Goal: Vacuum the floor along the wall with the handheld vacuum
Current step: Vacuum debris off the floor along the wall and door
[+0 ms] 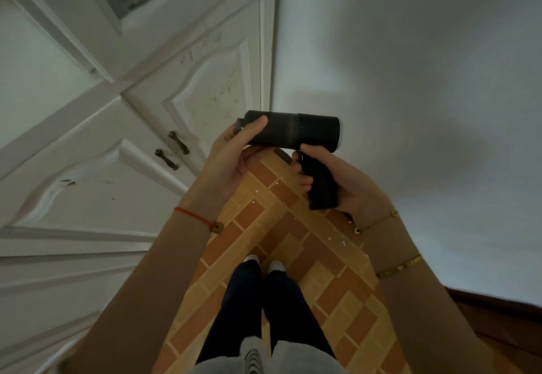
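Note:
A black handheld vacuum [296, 133] is held level in front of me, high above the floor, its barrel pointing left. My left hand [234, 154] grips the barrel's front end, thumb on top. My right hand [337, 180] is wrapped around the pistol-shaped handle under the rear of the barrel. Below lies the brown and tan tiled floor [281, 236], a narrow strip between white cabinets and the pale wall [410, 110]. Small white crumbs [337, 234] dot the tiles near the wall's foot on the right.
White panelled cabinet doors [96, 168] with two dark handles [173, 151] line the left side. A white door frame [268, 36] meets the wall ahead. My legs and white-toed feet [265, 265] stand mid-floor. A dark wooden skirting [498, 312] runs at the lower right.

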The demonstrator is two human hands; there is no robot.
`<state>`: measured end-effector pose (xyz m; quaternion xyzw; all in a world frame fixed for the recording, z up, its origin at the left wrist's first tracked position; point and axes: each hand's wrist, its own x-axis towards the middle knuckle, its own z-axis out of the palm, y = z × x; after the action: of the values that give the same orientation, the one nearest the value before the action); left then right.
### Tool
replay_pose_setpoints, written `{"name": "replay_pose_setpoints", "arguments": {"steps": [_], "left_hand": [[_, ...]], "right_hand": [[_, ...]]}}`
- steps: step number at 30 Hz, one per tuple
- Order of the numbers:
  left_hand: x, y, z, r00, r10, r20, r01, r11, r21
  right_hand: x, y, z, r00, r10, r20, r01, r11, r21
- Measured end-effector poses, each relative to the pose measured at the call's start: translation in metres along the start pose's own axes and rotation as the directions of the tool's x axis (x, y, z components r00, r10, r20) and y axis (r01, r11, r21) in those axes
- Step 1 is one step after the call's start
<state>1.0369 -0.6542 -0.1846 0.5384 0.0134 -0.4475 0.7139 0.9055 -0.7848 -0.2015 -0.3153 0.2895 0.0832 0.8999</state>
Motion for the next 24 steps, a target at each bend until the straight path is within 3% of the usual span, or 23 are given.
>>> {"name": "replay_pose_setpoints", "arguments": {"steps": [11, 24], "left_hand": [[0.123, -0.143, -0.078, 0.988, -0.135, -0.075, 0.133, 0.990, -0.039], [0.289, -0.326, -0.187, 0.998, -0.065, 0.024, 0.065, 0.998, 0.004]], "right_hand": [[0.135, 0.090, -0.130, 0.997, 0.031, -0.077, -0.029, 0.999, 0.020], [0.305, 0.195, -0.303, 0.996, -0.048, -0.079, 0.034, 0.985, -0.168]]}}
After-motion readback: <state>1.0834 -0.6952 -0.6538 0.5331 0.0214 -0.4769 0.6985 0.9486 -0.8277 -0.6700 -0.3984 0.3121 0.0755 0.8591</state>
